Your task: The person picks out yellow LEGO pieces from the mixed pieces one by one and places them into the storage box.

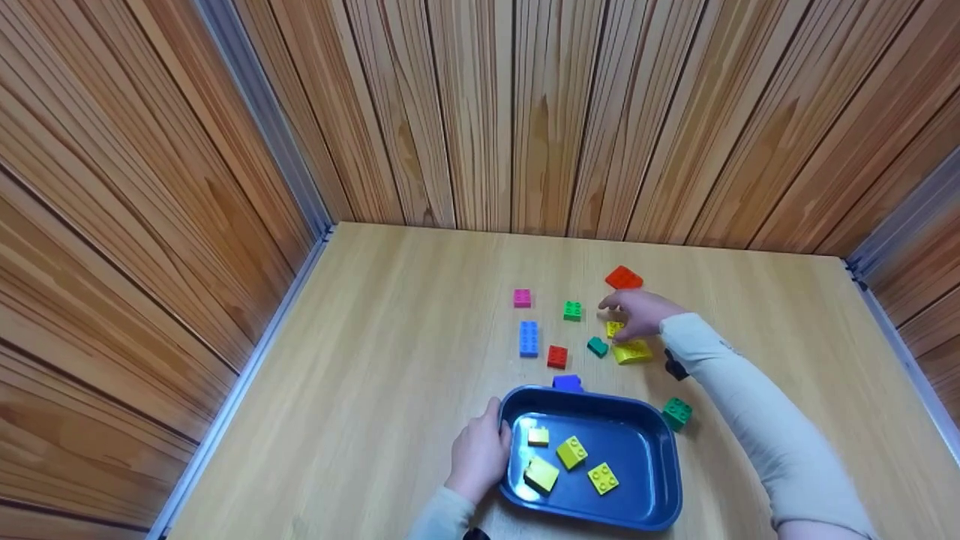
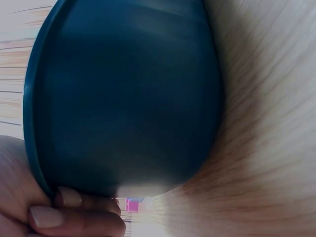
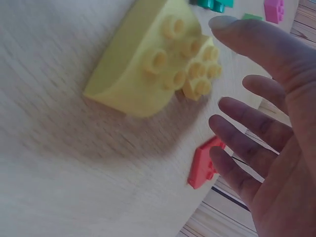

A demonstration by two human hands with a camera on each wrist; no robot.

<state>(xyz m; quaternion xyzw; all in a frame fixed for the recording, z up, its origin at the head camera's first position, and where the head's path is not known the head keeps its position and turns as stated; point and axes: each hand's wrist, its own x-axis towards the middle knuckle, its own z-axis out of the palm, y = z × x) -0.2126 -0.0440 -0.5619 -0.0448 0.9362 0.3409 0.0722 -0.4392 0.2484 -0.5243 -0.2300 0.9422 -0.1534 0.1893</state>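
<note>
My left hand (image 1: 480, 451) grips the left rim of a dark blue tray (image 1: 667, 480); in the left wrist view its fingers (image 2: 74, 217) curl at the tray's edge. Several yellow bricks, one of them a square brick (image 1: 603, 478), lie inside the tray. Out on the table, my right hand (image 1: 642, 310) hovers with spread fingers over a small yellow brick (image 1: 614, 328). Close by is a larger curved yellow brick (image 1: 632, 352). The right wrist view has both the curved brick (image 3: 143, 59) and the small brick (image 3: 202, 74) apart from the hand, which holds nothing.
Around them lie a red-orange brick (image 1: 624, 277), a pink brick (image 1: 522, 298), a long blue brick (image 1: 529, 339), a red brick (image 1: 557, 356) and several green bricks, one green brick (image 1: 677, 413) right of the tray. A purple-blue brick (image 1: 568, 383) is behind the tray. Wooden walls (image 1: 480, 112) enclose the table.
</note>
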